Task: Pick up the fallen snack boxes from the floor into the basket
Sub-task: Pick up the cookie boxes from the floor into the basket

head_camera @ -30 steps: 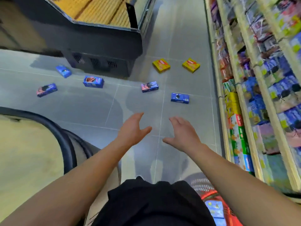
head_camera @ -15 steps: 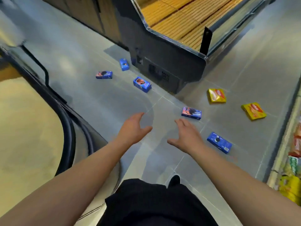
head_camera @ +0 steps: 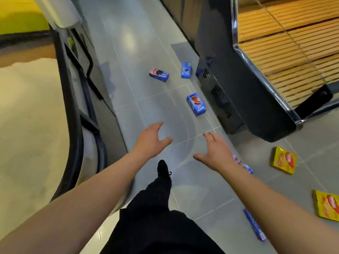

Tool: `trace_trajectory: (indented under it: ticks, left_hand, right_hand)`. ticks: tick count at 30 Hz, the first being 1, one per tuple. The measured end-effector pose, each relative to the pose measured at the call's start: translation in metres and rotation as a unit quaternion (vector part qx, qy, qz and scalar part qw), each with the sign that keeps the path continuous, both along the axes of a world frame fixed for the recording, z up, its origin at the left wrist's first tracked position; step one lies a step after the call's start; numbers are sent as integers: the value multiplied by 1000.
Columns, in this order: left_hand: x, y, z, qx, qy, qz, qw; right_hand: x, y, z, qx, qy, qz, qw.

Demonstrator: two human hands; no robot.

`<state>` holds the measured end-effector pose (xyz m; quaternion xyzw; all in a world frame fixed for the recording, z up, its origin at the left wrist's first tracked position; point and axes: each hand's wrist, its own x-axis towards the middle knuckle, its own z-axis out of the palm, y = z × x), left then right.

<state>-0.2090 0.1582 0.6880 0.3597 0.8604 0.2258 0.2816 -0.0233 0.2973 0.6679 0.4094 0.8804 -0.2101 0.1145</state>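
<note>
Seven cardboard snack boxes lay scattered on the grey tiled shop floor (head_camera: 128, 57).

Both the left hand (head_camera: 152, 140) and the right hand (head_camera: 215, 153) were held out over the tiles with fingers spread, holding nothing. Three blue biscuit boxes (head_camera: 196, 106) lay ahead, close to the dark display cooler with wooden slats (head_camera: 256, 88). Two yellow cracker boxes (head_camera: 284, 160) lay at the right, and two more blue boxes (head_camera: 255, 224) were partly hidden by the right arm. A black shoe (head_camera: 163, 168) stood on the floor.

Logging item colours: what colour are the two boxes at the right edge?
Yellow, with red print; head view.
</note>
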Motion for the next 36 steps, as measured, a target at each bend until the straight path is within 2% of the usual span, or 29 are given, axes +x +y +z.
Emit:
trace_trajectory:
  ticks: [5, 12, 20, 25, 30, 34, 36]
  left_hand:
    - [-67, 69, -9, -18, -42, 11, 999]
    - [-159, 193, -10, -33, -25, -52, 998]
    - [-227, 327, -50, -52, -40, -71, 995]
    - [-263, 410, -100, -89, -66, -40, 993]
    - [-299, 474, -171, -125, -113, -2, 986]
    - [-326, 515, -255, -162, -131, -13, 978]
    - [-342, 538, -317, -179, -137, -33, 974]
  right_hand:
    - [-70, 74, -2, -24, -29, 3, 999]
    - [-146, 170, -5, -50, -11, -68, 996]
    - [-199, 273, -55, -110, -2, -142, 984]
    - [-234, 347, -101, -158, -3, -182, 971]
    - [-282, 420, -172, -187, -28, -202, 961]
    - [-329, 469, -262, -196, -32, -237, 951]
    - [-346, 489, -326, -195, -44, -264, 944]
